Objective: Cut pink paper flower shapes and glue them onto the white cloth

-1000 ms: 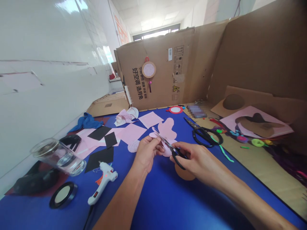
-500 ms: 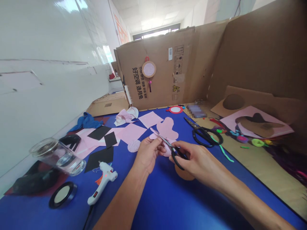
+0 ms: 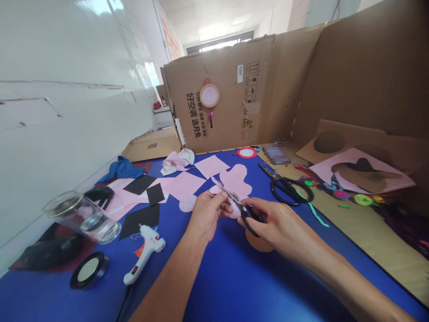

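My right hand (image 3: 268, 219) grips the black handles of a pair of scissors (image 3: 234, 199), whose blades point up and to the left. A piece of pink paper (image 3: 235, 211) is pinched in my left hand (image 3: 211, 208), and the scissor blades lie across it. Just beyond both hands lies a pink cut-out with rounded lobes (image 3: 237, 176). A round brown cardboard disc (image 3: 259, 243) rests on the blue table under my right hand. To the left of my left hand is a small pale round cut-out (image 3: 187, 203).
A white glue gun (image 3: 145, 255) with a cord lies at the left, near a glass of water (image 3: 89, 219) and black paper (image 3: 140, 221). Larger black scissors (image 3: 288, 188) lie to the right. Cardboard walls (image 3: 228, 98) stand behind, with a round ornament (image 3: 209, 95) hanging there.
The view has shifted slightly. My hands keep nearly the same place, with the scissor blades still across the pink paper.
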Demonstrator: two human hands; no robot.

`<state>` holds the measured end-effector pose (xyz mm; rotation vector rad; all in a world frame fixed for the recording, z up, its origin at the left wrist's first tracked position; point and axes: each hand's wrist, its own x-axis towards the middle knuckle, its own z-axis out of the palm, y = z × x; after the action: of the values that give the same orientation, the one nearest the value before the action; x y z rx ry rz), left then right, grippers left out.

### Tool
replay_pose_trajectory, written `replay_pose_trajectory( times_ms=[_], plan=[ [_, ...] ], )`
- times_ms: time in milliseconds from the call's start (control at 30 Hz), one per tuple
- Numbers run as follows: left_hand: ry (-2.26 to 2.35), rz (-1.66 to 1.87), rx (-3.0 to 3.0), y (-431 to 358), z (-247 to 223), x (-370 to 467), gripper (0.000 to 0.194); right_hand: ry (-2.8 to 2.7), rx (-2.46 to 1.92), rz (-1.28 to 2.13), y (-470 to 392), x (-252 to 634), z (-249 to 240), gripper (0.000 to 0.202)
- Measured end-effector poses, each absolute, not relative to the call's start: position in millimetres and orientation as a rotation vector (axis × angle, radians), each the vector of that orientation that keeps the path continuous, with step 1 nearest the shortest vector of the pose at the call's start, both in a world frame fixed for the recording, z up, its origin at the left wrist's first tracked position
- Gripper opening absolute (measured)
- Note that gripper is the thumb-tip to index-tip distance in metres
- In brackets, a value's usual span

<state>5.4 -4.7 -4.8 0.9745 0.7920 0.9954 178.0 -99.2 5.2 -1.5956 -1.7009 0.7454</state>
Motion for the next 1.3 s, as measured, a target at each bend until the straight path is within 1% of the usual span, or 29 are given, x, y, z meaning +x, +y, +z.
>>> replay_pose_trajectory(
  times_ms=[533,633,900,1100,1300],
  plan=[
    [0.85,0.997,1.074,-2.6,-3.1,2.4,0.018,-1.721,-1.571,0.745,-98.3,179.5,2.3,0.034],
    [0.848,0.99,1.072,-1.8,-3.3,1.7,0.019,-1.737,-1.566,0.73,-98.4,180.0,3.4,0.033],
    [0.857,0.966,1.112,0.7,-3.3,-2.0,0.02,-1.766,-1.594,0.641,-97.6,179.7,4.8,0.02],
    [0.863,0.945,1.137,2.6,-4.6,-3.5,0.017,-1.773,-1.592,0.662,-98.3,180.9,4.8,0.022],
    [0.864,0.936,1.184,5.0,-5.5,-5.1,0.018,-1.771,-1.605,0.697,-98.1,181.4,4.8,0.026]
  ],
)
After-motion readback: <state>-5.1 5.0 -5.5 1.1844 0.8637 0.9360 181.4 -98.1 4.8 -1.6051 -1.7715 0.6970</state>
